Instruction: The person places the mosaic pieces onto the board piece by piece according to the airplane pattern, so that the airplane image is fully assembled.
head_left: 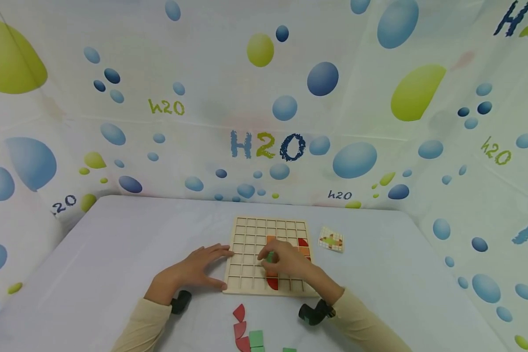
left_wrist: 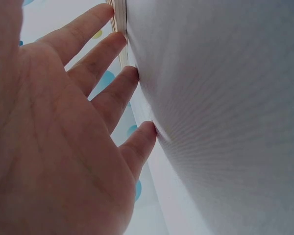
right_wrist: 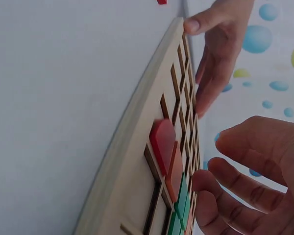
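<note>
Board (head_left: pixel 250 239) of pale wood, marked with a raised grid, is set flat on the white surface (head_left: pixel 114 244) in front of the person. Green pieces (right_wrist: pixel 182 200) are seated near its middle, with an orange piece (right_wrist: pixel 174 171) next to them and a rounded red piece (right_wrist: pixel 162 144) nearest the near edge; more red and orange is seen toward the right side. Over the green pieces the right hand (head_left: pixel 286 259) is held with fingers loosely bent, thumb apart and nothing grasped; whether a piece is touched cannot be told. The board's left edge is touched by the left hand (head_left: pixel 198 266), its fingers spread and unclenched, its thumb at the near corner. Beside the right edge a pattern card (head_left: pixel 331 239) is laid. Nearer the person, loose red pieces (head_left: pixel 240 330) and green squares (head_left: pixel 256 338) are scattered. Behind, a dotted sheet (head_left: pixel 211 112) is hung.
</note>
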The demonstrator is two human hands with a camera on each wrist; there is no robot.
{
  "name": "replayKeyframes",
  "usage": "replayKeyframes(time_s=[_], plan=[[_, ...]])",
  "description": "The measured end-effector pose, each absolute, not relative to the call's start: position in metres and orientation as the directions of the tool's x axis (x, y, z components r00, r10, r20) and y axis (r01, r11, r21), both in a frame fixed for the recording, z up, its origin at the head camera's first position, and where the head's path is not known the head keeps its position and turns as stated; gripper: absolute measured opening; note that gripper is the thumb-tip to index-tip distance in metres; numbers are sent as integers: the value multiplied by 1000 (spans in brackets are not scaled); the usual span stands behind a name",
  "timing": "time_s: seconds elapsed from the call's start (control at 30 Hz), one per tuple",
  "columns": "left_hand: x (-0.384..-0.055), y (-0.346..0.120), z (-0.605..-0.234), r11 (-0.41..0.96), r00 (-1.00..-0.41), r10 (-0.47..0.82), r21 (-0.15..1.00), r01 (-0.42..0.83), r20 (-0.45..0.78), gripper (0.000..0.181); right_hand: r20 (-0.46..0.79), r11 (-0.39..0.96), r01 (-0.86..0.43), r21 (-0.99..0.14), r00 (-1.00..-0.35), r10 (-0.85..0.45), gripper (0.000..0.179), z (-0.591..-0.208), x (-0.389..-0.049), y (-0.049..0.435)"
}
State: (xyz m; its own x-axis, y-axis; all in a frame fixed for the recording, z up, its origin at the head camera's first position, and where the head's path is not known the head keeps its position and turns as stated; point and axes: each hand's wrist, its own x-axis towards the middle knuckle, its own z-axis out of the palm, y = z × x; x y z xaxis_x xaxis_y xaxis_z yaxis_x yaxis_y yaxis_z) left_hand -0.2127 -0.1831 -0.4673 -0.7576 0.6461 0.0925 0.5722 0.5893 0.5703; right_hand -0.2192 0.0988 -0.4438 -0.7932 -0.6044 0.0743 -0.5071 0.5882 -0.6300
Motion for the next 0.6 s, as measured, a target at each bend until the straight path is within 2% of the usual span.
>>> replayKeyframes(time_s=[0.23,0.47,0.6], plan=[[-212,-182,-463,618,-774,632,581,530,34,78,76,579,-532,-618,-773,-629,13,-443,-206,94],[-213,-183,-463,622,-776,630,578,528,31,77,28,589,-511,-627,-770,-638,13,-440,-192,89],[-214,-182,-466,629,-782,623,577,521,27,77,41,578,-551,-602,-744,-667,12,-440,-188,85]])
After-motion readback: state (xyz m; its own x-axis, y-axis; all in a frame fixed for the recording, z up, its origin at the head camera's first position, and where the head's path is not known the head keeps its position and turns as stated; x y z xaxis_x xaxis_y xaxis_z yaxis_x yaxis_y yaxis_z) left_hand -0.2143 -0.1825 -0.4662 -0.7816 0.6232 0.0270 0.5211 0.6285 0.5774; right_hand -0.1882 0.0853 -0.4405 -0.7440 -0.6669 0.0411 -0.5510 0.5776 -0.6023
